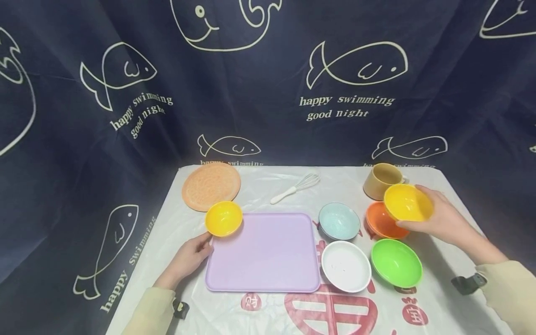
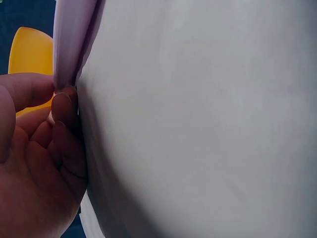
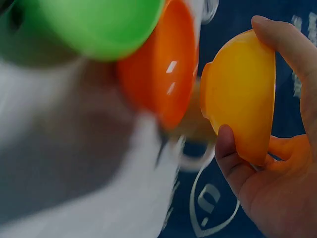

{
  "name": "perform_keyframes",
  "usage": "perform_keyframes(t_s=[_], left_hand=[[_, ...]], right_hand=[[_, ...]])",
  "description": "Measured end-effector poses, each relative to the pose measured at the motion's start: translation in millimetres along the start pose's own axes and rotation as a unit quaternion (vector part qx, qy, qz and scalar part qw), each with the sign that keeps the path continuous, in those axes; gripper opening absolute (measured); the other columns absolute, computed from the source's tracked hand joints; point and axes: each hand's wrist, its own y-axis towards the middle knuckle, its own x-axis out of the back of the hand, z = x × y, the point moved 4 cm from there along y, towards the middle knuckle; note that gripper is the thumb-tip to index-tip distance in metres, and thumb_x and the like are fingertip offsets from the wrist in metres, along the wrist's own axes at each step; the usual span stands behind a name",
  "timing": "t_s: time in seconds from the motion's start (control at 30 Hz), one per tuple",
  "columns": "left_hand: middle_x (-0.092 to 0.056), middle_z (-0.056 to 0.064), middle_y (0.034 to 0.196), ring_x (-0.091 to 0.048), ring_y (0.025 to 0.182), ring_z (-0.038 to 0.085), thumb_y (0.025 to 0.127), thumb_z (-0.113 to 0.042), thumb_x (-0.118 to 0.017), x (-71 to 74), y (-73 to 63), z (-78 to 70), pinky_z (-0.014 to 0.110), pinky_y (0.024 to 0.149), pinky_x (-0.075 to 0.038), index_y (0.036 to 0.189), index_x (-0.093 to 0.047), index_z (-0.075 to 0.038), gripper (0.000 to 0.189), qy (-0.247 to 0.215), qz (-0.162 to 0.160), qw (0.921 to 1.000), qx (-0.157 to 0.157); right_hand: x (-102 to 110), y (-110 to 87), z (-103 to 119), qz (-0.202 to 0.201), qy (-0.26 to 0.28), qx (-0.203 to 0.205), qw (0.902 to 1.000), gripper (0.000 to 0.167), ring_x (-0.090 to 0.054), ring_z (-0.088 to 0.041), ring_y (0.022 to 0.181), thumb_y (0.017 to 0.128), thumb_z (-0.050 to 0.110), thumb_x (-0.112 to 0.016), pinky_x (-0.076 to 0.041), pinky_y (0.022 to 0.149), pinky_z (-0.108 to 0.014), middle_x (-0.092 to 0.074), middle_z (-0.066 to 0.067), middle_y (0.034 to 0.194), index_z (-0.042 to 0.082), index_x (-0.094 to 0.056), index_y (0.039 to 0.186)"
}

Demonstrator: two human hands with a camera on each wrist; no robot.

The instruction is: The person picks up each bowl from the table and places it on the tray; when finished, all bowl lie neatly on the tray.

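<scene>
My right hand (image 1: 435,214) grips a yellow bowl (image 1: 408,203) by its rim and side, fingers on one side and thumb on the other. It is tilted and overlaps the orange bowl (image 1: 383,221) in the head view. In the right wrist view, the yellow bowl (image 3: 242,94) is seen side-on, its foot toward the orange bowl (image 3: 168,69). My left hand (image 1: 190,258) pinches the left edge of a lilac tray (image 1: 268,253) between thumb and fingertips. Just beyond those fingers sits another yellow bowl (image 1: 224,218), overlapping the tray's far left corner.
Right of the tray stand a pale blue bowl (image 1: 339,221), a white bowl (image 1: 346,266) and a green bowl (image 1: 396,263). A tan mug (image 1: 382,180) is behind the orange bowl. Toward the back lie a white-handled whisk (image 1: 295,188) and a round orange mat (image 1: 211,186). A dark fish-print curtain (image 1: 268,102) hangs behind.
</scene>
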Motion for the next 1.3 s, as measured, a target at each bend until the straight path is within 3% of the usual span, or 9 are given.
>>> perform_keyframes(t_s=[0.07,0.4,0.57,0.63,0.7,0.77,0.97,1.13,1.3], left_hand=[[-0.07,0.01,0.125,-0.047,0.142,0.039,0.104,-0.022,-0.064,0.0,0.7,0.0,0.06,0.116,-0.036,0.159,-0.044,-0.01,0.059,-0.001,-0.002,1.0,-0.001],[-0.058,0.013,0.149,-0.042,0.145,0.038,0.102,-0.023,-0.067,-0.3,7.0,-4.1,0.058,0.117,-0.035,0.158,-0.047,-0.012,0.06,-0.008,0.002,1.0,-0.003],[-0.07,0.009,0.108,-0.056,0.13,0.032,0.102,-0.022,-0.066,-0.7,7.0,-3.5,0.059,0.117,-0.035,0.159,-0.046,-0.013,0.061,-0.011,0.002,0.9999,0.008],[-0.07,0.009,0.108,-0.056,0.13,0.032,0.102,-0.022,-0.066,-0.8,7.0,-2.5,0.059,0.117,-0.035,0.159,-0.046,-0.013,0.061,-0.011,0.0,0.9999,0.012],[-0.07,0.011,0.126,-0.051,0.139,0.035,0.102,-0.021,-0.066,-0.6,7.1,-1.7,0.059,0.117,-0.035,0.159,-0.046,-0.012,0.06,-0.012,-0.002,0.9999,0.011],[-0.069,0.009,0.13,-0.049,0.141,0.036,0.102,-0.021,-0.066,-0.2,7.3,-1.5,0.059,0.117,-0.035,0.158,-0.047,-0.012,0.06,-0.013,-0.004,0.9999,0.01],[-0.059,-0.001,0.085,-0.056,0.119,0.026,0.102,-0.021,-0.066,2.6,4.6,-0.8,0.06,0.117,-0.034,0.158,-0.047,-0.013,0.059,-0.012,-0.002,0.9998,0.015],[-0.055,0.0,0.079,-0.058,0.107,0.023,0.102,-0.02,-0.067,4.5,3.2,0.9,0.055,0.112,-0.044,0.158,-0.048,-0.012,0.06,-0.014,-0.006,0.9998,0.011],[-0.054,0.0,0.077,-0.057,0.095,0.019,0.101,-0.019,-0.068,4.8,3.5,1.7,0.045,0.093,-0.048,0.157,-0.049,-0.011,0.06,-0.011,-0.008,0.9999,-0.001]], right_hand=[[-7,2.6,19,0.016,0.006,0.009,0.9998,0.122,-0.04,-0.057,0.124,0.074,0.041,-0.096,-0.041,0.094,-0.077,-0.035,-0.042,0.146,-0.011,-0.024,0.158],[-66,13.4,117,0.064,0.02,0.092,0.9936,0.124,-0.048,-0.05,0.129,0.067,0.05,-0.098,-0.041,0.103,-0.073,-0.041,-0.032,0.151,-0.003,-0.033,0.158],[-112,19.9,168,0.1,0.041,0.147,0.9832,0.119,-0.053,-0.041,0.129,0.065,0.044,-0.099,-0.047,0.104,-0.066,-0.048,-0.022,0.148,0.0,-0.037,0.157],[-130,19.8,188,0.115,0.051,0.166,0.978,0.118,-0.053,-0.039,0.129,0.065,0.04,-0.1,-0.047,0.105,-0.065,-0.048,-0.021,0.148,0.0,-0.038,0.156],[-147,17.8,206,0.134,0.059,0.179,0.973,0.118,-0.053,-0.036,0.13,0.064,0.039,-0.1,-0.047,0.107,-0.062,-0.047,-0.019,0.149,0.0,-0.037,0.157],[-163,14.3,223,0.148,0.065,0.196,0.9671,0.119,-0.053,-0.035,0.13,0.063,0.039,-0.1,-0.046,0.108,-0.06,-0.048,-0.018,0.148,-0.002,-0.038,0.156],[-207,0.6,264,0.21,0.074,0.219,0.9499,0.121,-0.049,-0.027,0.134,0.061,0.038,-0.099,-0.042,0.114,-0.046,-0.048,-0.012,0.149,-0.001,-0.037,0.157],[-239,-7.6,290,0.249,0.078,0.237,0.9358,0.119,-0.05,-0.021,0.13,0.062,0.037,-0.098,-0.043,0.114,-0.04,-0.049,-0.007,0.145,0.004,-0.037,0.158],[-260,-11.1,309,0.259,0.083,0.253,0.9283,0.111,-0.052,-0.019,0.125,0.061,0.035,-0.099,-0.046,0.11,-0.036,-0.052,-0.005,0.14,0.009,-0.043,0.153]])
